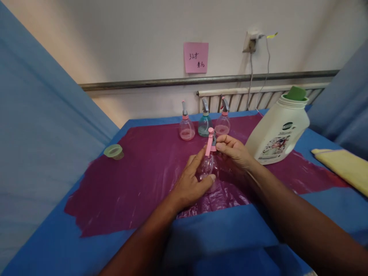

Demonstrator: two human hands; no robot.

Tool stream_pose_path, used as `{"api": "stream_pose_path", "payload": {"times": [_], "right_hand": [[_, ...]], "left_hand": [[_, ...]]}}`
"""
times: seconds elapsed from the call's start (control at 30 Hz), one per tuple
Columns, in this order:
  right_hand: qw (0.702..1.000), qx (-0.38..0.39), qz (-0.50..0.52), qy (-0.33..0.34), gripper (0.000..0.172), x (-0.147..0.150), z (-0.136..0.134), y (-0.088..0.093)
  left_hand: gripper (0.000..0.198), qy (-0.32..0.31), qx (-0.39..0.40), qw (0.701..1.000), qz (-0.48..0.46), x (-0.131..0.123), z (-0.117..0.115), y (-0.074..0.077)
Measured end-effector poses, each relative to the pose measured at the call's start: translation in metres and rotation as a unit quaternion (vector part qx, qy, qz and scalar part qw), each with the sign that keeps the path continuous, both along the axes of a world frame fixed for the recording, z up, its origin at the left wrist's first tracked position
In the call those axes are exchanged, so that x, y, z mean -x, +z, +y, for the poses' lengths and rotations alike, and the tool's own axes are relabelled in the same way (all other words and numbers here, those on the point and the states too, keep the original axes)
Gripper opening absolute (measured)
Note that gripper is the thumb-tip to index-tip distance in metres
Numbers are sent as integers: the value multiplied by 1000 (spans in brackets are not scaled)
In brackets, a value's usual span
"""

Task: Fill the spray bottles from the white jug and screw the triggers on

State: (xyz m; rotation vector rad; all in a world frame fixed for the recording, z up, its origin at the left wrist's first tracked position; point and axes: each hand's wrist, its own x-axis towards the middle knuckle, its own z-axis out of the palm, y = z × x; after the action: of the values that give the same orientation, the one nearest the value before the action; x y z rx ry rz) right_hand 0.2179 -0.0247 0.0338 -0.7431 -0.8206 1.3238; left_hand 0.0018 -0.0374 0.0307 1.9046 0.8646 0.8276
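A clear spray bottle (207, 165) with a pink and grey trigger head stands upright in front of me on a dark red plastic sheet (138, 172). My left hand (192, 180) is wrapped round its body, thumb in front. The fingers of my right hand (233, 150) pinch the spray head (211, 142) at its collar, from the right. Close behind stand two spray bottles with pink liquid, one at the left (186, 129) and one at the right (222, 124). Between them is a spray bottle with teal liquid (205, 124).
A large cream jug (277, 130) with a green cap (296, 93) stands right of my right hand. A folded yellow cloth (345, 166) lies at the far right, a small greenish cup (115, 151) at the left. Blue curtains hang at both sides; a rail (166, 82) runs along the wall.
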Motion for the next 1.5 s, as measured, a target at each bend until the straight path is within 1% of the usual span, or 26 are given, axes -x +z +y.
{"api": "stream_pose_path", "payload": {"times": [0.17, 0.3, 0.4, 0.53, 0.7, 0.8, 0.87, 0.97, 1.1, 1.2, 1.27, 1.33, 1.5], "right_hand": [[998, -4, 49, 40, 52, 2, 2, -1], [996, -19, 45, 70, 55, 4, 2, 0], [996, -19, 30, 84, 52, 4, 1, 0], [995, 1, 18, 101, 46, 1, -1, -1], [991, 2, 13, 137, 44, 0, -2, -3], [989, 8, 8, 146, 44, 0, -2, -4], [990, 8, 6, 139, 45, -1, -2, -4], [994, 10, -8, 106, 46, -2, -1, -5], [998, 25, -26, 56, 49, 0, 0, -7], [999, 23, -15, 38, 53, 9, 1, -7], [1000, 20, -2, 19, 54, 17, 2, -6], [1000, 18, 13, 5, 56, 23, 3, -5], [999, 42, 22, 16, 62, 27, 5, -4]], "left_hand": [[95, -9, 10, 1000, 3, 0, 0, -2], [99, -9, 1, 1000, 1, -1, 0, -2], [99, -12, -2, 1000, 1, -2, 0, -1], [97, -21, 2, 1000, 10, 0, -1, 2], [91, -45, 21, 999, -12, 3, 1, 9], [91, -49, 23, 998, -21, 3, 2, 11], [93, -41, 19, 999, -13, 3, 2, 10], [96, -19, 1, 1000, 12, 1, 2, 7], [93, -1, -50, 998, 28, -2, 0, -1], [96, 25, -78, 996, 39, -4, 0, -5], [98, 34, -78, 995, 47, -5, 1, -6], [98, 29, -72, 996, 50, -5, 2, -5], [93, 21, -40, 998, 49, -3, 3, 2]]}}
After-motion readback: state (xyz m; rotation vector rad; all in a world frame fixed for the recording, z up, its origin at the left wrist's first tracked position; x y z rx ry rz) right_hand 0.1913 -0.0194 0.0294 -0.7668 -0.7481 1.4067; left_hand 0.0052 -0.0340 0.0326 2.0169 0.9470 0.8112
